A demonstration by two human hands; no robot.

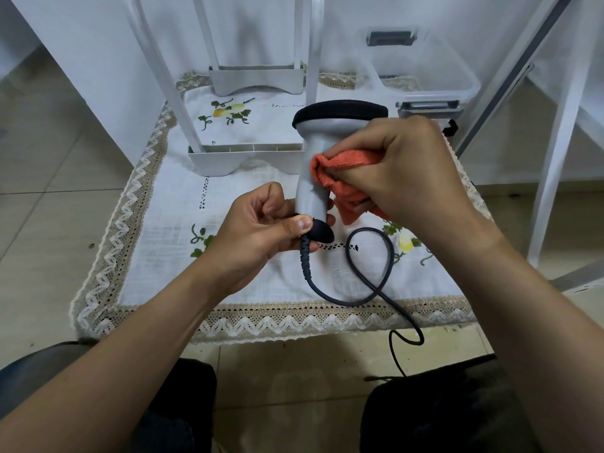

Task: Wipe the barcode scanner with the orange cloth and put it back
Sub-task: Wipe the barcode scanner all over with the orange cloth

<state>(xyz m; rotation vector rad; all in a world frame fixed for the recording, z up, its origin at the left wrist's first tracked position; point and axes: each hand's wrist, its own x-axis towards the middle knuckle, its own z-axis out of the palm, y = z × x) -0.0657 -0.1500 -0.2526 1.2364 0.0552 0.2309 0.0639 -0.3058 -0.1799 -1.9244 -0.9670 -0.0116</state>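
Orange cloth [346, 171], right hand [408, 168] | scanner [313, 165] handle | left hand [261, 230] base

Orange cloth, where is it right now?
In the head view, right of centre: the cloth is bunched in the right hand, pressed against the scanner handle.

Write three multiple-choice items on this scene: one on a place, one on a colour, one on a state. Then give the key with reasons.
1. Where is the cloth pressed?
A. On the scanner handle
B. On the box lid
C. On the floor

2. What colour is the scanner's cable?
A. White
B. Dark
C. Orange

3. How is the scanner held?
A. Lying flat on the table
B. Hanging by its cable
C. Upright, head on top

Key: 1 A, the right hand bunches the cloth against the grey handle. 2 B, the cable loops dark over the white tablecloth. 3 C, the left hand pinches the handle's base, with the black head above.
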